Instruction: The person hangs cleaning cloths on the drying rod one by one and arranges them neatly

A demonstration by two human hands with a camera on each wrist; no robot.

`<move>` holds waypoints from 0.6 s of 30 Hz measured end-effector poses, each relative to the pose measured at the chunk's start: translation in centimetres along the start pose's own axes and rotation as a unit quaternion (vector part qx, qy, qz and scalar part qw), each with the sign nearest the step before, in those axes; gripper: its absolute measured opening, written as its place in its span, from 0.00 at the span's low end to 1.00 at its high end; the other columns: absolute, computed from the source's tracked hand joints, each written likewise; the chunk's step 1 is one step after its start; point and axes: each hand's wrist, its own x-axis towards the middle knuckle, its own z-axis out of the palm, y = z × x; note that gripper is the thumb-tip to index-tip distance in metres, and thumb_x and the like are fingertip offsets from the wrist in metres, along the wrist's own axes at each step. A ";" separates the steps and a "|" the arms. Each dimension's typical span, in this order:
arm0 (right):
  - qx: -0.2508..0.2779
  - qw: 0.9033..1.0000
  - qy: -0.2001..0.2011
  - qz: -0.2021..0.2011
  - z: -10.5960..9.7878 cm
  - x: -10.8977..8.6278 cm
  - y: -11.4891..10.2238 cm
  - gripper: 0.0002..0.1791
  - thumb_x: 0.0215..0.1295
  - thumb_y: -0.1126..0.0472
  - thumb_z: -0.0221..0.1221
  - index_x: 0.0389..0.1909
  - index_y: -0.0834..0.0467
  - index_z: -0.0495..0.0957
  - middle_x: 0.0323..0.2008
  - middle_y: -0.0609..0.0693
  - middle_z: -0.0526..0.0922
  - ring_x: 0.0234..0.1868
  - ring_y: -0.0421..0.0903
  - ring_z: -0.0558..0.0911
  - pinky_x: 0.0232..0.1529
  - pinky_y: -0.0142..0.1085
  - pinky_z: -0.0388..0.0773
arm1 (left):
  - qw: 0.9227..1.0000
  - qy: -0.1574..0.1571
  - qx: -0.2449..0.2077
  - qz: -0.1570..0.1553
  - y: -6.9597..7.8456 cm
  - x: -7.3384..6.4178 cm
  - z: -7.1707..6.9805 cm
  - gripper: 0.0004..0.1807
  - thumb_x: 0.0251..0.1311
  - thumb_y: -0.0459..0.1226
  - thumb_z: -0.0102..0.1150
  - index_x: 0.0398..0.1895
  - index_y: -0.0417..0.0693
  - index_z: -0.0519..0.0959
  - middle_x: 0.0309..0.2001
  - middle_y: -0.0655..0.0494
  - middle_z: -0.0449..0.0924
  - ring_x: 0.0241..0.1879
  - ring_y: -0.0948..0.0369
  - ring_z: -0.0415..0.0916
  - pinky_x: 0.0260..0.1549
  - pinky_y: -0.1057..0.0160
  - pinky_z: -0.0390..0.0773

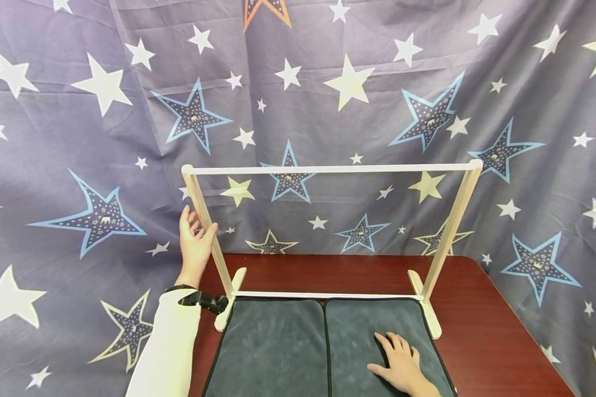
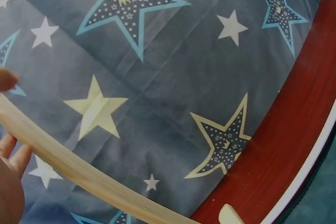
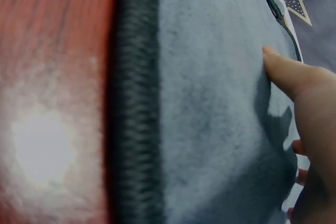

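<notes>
Starry grey curtain [image 1: 328,121]; reddish table [image 1: 496,342]

A star-printed cloth [image 1: 323,129] hung behind a reddish table [image 1: 491,336] suggests a screened-off workspace (room type unclear).

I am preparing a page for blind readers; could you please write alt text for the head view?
A person's left grip holds the left post of a wooden rack standing on a red-brown table. The right grip is over the right mat of two gray ones lying side by side. A star-patterned curtain hangs behind.
</notes>
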 end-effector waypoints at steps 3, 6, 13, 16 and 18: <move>-0.008 1.000 -0.002 -0.004 -0.3 0.0 0.0 0.46 0.52 0.32 0.67 0.67 0.55 0.71 0.63 0.63 0.68 0.63 0.67 0.65 0.52 0.70 0.59 | 0.999 0.019 0.035 0.009 -0.1 0.6 0.2 0.40 0.58 0.23 0.59 0.75 0.39 0.58 0.68 0.36 0.63 0.64 0.41 0.65 0.64 0.43 0.65; -0.012 1.000 -0.007 -0.002 -0.6 0.1 -0.1 0.46 0.52 0.32 0.67 0.66 0.55 0.72 0.63 0.63 0.68 0.62 0.67 0.66 0.51 0.69 0.61 | 0.998 0.035 0.054 0.013 -0.3 1.2 0.3 0.38 0.54 0.21 0.57 0.72 0.39 0.64 0.65 0.36 0.68 0.61 0.43 0.69 0.60 0.44 0.70; -0.018 1.000 -0.008 0.005 -0.6 0.3 0.0 0.46 0.49 0.30 0.67 0.64 0.55 0.74 0.62 0.61 0.69 0.61 0.65 0.66 0.47 0.65 0.62 | 0.997 0.049 0.061 0.013 -0.2 1.7 0.3 0.38 0.49 0.18 0.53 0.70 0.39 0.67 0.60 0.40 0.73 0.53 0.48 0.74 0.46 0.64 0.76; -0.019 1.000 -0.008 0.006 -0.5 0.5 0.2 0.47 0.48 0.29 0.67 0.64 0.55 0.74 0.62 0.61 0.69 0.61 0.65 0.66 0.45 0.63 0.62 | 0.996 0.047 0.075 0.021 -0.1 1.8 0.3 0.39 0.50 0.16 0.54 0.70 0.39 0.68 0.60 0.39 0.73 0.53 0.48 0.74 0.42 0.69 0.74; -0.021 1.000 -0.008 0.008 -0.4 0.6 0.3 0.47 0.47 0.29 0.67 0.64 0.54 0.75 0.62 0.60 0.69 0.61 0.65 0.66 0.44 0.62 0.62 | 0.995 0.047 0.088 0.028 -0.2 1.8 0.2 0.39 0.49 0.15 0.55 0.70 0.38 0.67 0.60 0.38 0.73 0.53 0.46 0.74 0.42 0.68 0.74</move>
